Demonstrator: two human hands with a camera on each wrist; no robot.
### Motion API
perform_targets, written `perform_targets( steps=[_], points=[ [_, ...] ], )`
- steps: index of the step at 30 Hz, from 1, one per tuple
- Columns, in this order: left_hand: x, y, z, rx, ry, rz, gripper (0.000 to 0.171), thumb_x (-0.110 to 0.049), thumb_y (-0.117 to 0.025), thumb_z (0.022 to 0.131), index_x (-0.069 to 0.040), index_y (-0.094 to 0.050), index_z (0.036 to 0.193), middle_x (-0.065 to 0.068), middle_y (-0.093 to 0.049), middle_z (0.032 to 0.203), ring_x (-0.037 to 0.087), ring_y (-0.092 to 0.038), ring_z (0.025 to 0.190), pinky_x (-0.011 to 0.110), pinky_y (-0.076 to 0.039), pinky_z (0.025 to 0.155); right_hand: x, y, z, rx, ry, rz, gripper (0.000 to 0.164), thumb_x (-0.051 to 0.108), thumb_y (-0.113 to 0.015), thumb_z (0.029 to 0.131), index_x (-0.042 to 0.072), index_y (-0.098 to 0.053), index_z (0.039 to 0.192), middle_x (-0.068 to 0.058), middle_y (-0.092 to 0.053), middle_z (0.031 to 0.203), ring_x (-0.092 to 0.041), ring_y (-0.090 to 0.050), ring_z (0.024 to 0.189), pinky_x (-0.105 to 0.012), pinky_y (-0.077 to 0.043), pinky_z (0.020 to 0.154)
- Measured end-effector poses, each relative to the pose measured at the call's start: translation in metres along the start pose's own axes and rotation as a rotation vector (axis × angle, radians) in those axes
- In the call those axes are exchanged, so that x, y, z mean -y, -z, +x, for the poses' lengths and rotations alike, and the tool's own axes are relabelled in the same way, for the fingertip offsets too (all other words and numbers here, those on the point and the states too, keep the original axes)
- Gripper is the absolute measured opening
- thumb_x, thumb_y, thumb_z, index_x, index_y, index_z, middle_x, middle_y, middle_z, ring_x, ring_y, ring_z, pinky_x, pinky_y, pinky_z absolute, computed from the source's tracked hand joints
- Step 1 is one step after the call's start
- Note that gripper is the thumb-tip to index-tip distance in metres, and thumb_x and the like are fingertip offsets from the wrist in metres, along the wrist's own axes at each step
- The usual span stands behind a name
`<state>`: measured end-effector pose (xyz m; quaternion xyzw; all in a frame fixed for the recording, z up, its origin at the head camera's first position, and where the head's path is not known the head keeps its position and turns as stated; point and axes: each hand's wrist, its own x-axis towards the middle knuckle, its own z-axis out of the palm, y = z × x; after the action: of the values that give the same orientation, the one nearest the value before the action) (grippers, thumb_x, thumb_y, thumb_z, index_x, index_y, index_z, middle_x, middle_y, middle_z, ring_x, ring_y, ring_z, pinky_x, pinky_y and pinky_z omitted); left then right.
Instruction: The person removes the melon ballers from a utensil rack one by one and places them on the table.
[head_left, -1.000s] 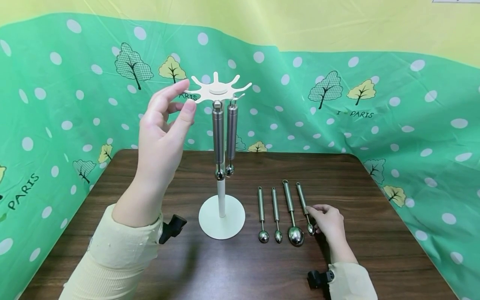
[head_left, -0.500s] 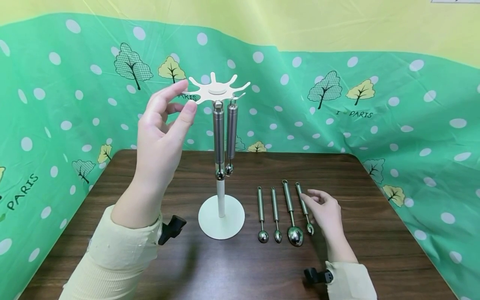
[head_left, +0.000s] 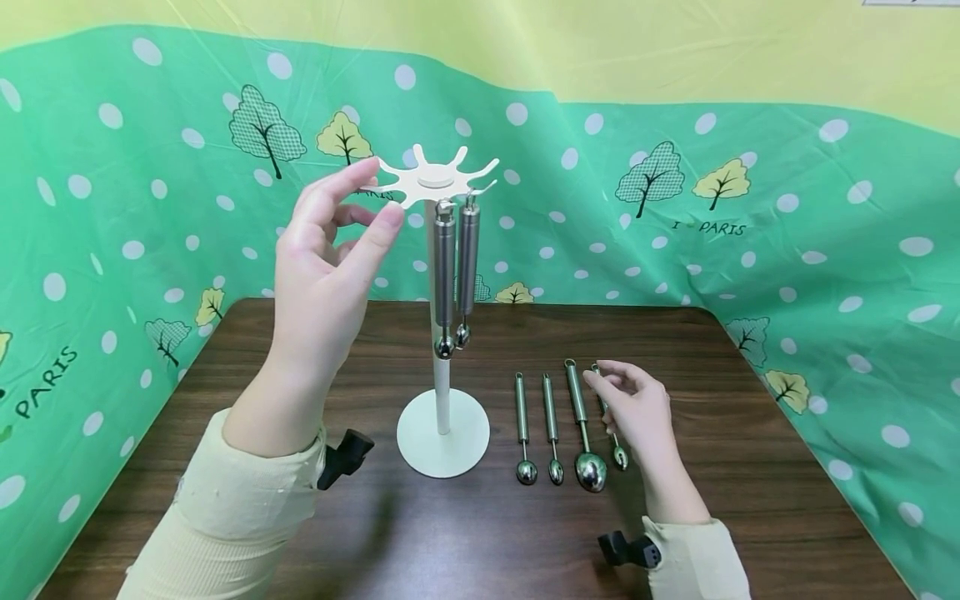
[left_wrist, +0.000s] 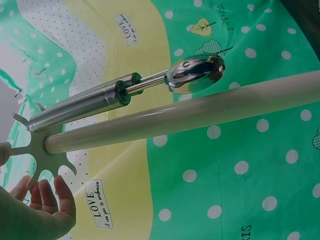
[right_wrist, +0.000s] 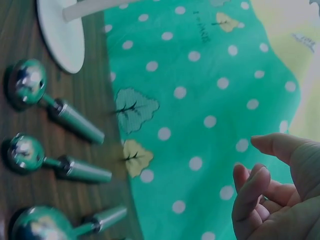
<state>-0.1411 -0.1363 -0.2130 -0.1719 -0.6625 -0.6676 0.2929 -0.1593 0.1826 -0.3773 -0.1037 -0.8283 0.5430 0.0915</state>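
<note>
A white rack with curved arms (head_left: 435, 177) stands upright, two steel melon ballers (head_left: 446, 267) hanging from it. My left hand (head_left: 322, 250) is at the left of its top. The thumb touches one arm, and the other fingertips are right at neighbouring arms, with a gap between thumb and fingers. In the left wrist view, the hanging melon ballers (left_wrist: 80, 105) dangle beside the pole. My right hand (head_left: 637, 408) hovers over the rightmost melon baller (head_left: 620, 457), partly hiding its handle. Nothing shows between the right fingers (right_wrist: 250, 195) in the right wrist view.
To the left of that one lie a large scoop (head_left: 591, 472) and two smaller melon ballers (head_left: 527, 472), in a row on the dark wooden table (head_left: 525, 550). The rack's round base (head_left: 420, 450) stands left of them. A green dotted cloth (head_left: 570, 250) hangs behind.
The rack top has turned, bringing its hanging melon ballers rightward, and my left thumb has moved right with it. My right hand has risen from the rightmost melon baller's bowl end toward its handle end.
</note>
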Motion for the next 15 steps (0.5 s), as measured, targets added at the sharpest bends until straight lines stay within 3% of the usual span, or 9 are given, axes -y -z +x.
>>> perform_targets(
  steps=[8, 15],
  points=[
    [-0.002, 0.000, 0.000, 0.002, -0.018, 0.019, 0.043, -0.014, -0.067, 0.093, -0.010, -0.060, 0.136, -0.004, -0.055, 0.122, 0.019, -0.053, 0.100, 0.028, -0.047, 0.077, 0.022, -0.010, -0.005, 0.031, 0.054, 0.065, 0.038, 0.028, -0.072, 0.091, 0.006, -0.066, 0.121, 0.010, -0.063, 0.079, -0.008, -0.049, 0.042, -0.028, -0.049, 0.041],
    [-0.003, 0.001, 0.000, 0.003, 0.011, 0.015, 0.044, -0.015, -0.068, 0.092, -0.011, -0.060, 0.135, -0.003, -0.054, 0.125, 0.019, -0.054, 0.106, 0.028, -0.047, 0.082, 0.041, -0.016, -0.010, 0.079, 0.079, 0.095, 0.040, 0.033, -0.071, 0.092, 0.007, -0.067, 0.122, 0.011, -0.063, 0.080, -0.008, -0.048, 0.043, -0.026, -0.048, 0.042]
  ],
)
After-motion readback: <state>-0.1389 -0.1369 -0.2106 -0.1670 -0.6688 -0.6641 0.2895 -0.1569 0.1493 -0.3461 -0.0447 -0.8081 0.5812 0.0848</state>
